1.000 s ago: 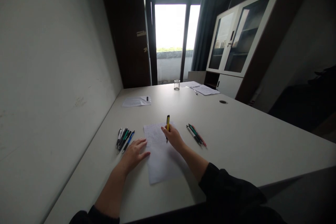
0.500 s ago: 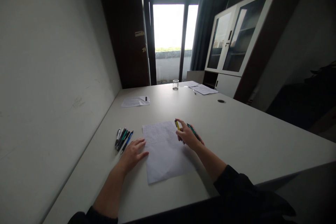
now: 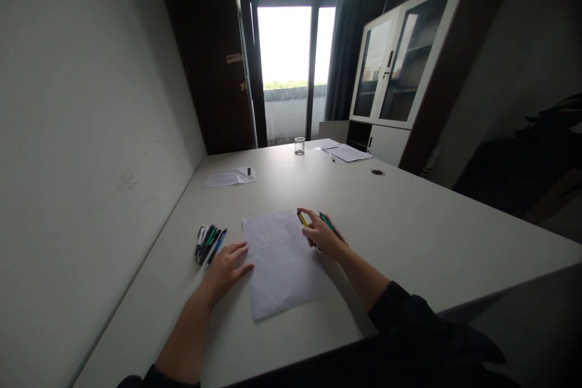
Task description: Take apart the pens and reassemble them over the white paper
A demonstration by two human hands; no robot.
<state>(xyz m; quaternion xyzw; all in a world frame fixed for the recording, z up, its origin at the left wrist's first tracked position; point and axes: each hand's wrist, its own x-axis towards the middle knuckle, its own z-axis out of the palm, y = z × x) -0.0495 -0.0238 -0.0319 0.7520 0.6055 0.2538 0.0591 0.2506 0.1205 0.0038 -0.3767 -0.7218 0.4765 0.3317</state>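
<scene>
A written sheet of paper lies in front of me, with lines of handwriting on its upper part. My left hand rests with fingers apart at the sheet's left edge. To the left of those fingers, several pens lie in a bunch, with a blue pen closest to the hand. Over the sheet's upper right, my right hand is closed on a yellow pen, which leans at a slant. A green pen shows just beyond that hand, partly hidden by it; whether they touch I cannot tell.
Farther back on the white table are a clear glass, stacked papers with a pen, and a sheet with a small dark item. A round cable hole is at right. A wall borders the left side.
The whole view has shifted slightly, so things appear a little farther left. In my right hand the yellow pen leans somewhat more. My left hand stays at the sheet's edge.
</scene>
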